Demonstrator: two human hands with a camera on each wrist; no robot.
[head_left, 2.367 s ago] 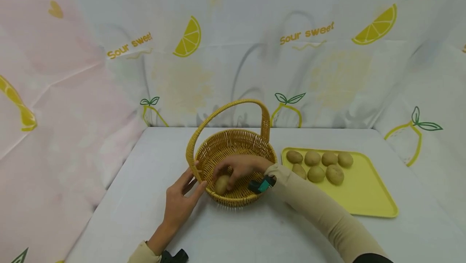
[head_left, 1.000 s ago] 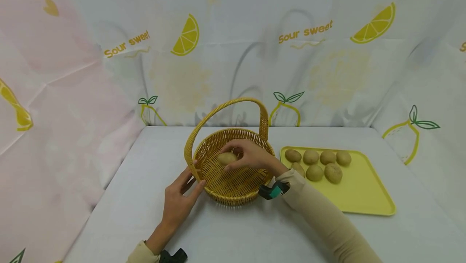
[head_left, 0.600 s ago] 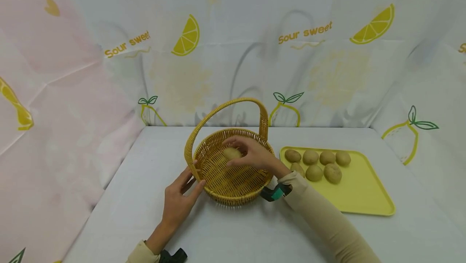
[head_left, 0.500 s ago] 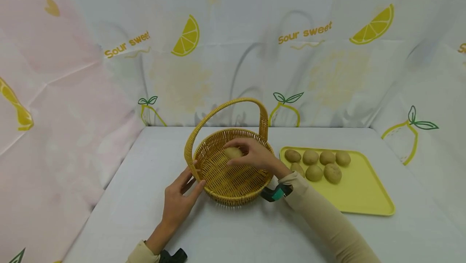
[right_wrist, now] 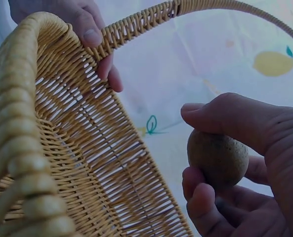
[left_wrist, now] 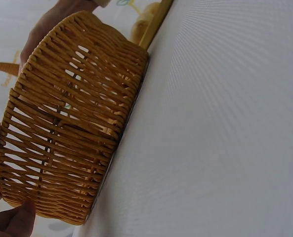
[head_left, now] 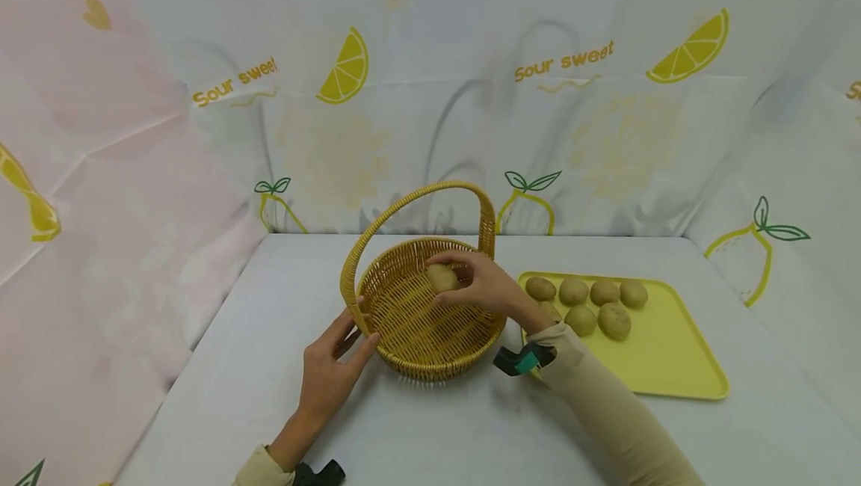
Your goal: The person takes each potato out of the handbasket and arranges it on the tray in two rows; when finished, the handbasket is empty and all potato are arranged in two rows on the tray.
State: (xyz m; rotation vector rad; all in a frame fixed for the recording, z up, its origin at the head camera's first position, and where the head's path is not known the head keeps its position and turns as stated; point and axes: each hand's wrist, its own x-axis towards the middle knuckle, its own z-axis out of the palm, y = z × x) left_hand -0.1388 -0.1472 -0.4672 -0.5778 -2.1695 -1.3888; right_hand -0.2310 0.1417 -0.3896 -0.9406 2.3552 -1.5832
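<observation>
A round wicker basket [head_left: 430, 375] with a tall arched handle stands on the white table. At its left side my left hand [head_left: 331, 366] grips the rim by the foot of the handle; in the right wrist view that thumb lies over the rim with fingertips inside. My right hand [head_left: 483, 285] is over the basket's right half and pinches a potato [head_left: 442, 277] between thumb and fingers. The right wrist view shows this potato [right_wrist: 218, 159] held above rim height. No other potato shows inside the basket.
To the right of the basket lies a yellow tray [head_left: 673, 363] with several potatoes [head_left: 615, 321] grouped at its left and back. Behind the table hangs a lemon-print cloth [head_left: 417, 97]. The right forearm overlaps the tray's left edge.
My right hand has raised the potato from the basket's near-left floor and carried it back and rightward. The left hand stays at the rim; basket and tray keep their places.
</observation>
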